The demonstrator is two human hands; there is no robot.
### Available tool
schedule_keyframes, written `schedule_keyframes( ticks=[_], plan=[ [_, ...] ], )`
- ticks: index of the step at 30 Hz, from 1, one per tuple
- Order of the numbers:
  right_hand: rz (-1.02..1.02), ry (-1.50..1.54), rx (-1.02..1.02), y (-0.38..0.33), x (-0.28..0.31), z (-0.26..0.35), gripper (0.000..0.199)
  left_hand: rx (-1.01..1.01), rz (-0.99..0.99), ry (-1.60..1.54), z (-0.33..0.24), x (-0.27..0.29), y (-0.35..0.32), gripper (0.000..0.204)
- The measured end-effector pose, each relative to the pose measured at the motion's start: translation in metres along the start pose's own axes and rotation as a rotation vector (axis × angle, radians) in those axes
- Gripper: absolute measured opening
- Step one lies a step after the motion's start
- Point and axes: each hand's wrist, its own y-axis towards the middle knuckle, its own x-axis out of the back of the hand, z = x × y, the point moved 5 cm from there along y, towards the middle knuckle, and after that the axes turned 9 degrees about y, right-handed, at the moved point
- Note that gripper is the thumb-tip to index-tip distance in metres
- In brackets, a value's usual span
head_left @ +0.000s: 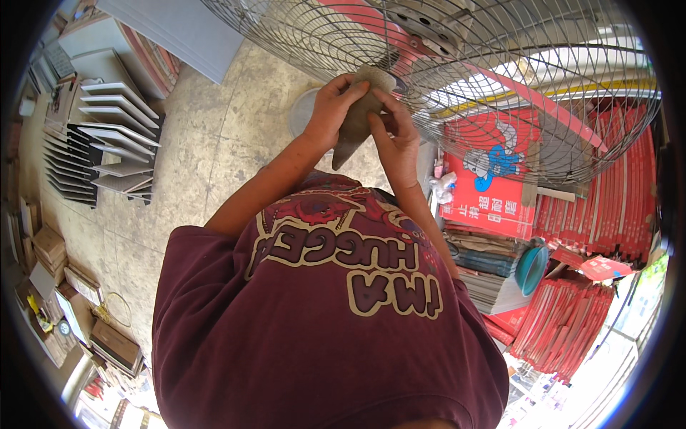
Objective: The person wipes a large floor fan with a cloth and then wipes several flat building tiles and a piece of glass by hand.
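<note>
A grey-brown cloth (355, 129) hangs bunched in front of me and tapers to a point at its lower end. My left hand (333, 109) pinches its upper left edge, with thumb and fingers bent over the fabric. Opposite it, my right hand (397, 141) has its thumb and fingers closed on the right edge. Right behind the cloth is the wire cage of a large fan (493, 79); whether my fingertips touch the wires I cannot tell.
A pale round bucket (303, 113) stands on the concrete floor (214, 129) beyond my left hand. Racks of tile samples (118, 136) are at the left. To the right, a red box (493, 193) and stacked red cartons (564, 322) rise beside a teal basin (533, 272).
</note>
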Motion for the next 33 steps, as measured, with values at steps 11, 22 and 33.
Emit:
schedule_keyframes(
  ticks=[11, 22, 33],
  plan=[
    [-0.108, 0.105, -0.213, -0.012, 0.012, -0.026, 0.039, 0.107, 0.008, 0.137, 0.034, 0.004, -0.001, 0.03],
    [-0.153, 0.002, -0.004, -0.019, 0.015, 0.005, 0.042, -0.304, 0.078, 0.37, -0.008, -0.016, -0.005, 0.02],
    [-0.162, 0.093, -0.12, -0.029, 0.008, -0.006, 0.047, -0.255, -0.095, 0.075, -0.052, 0.022, 0.006, 0.012]
  ],
)
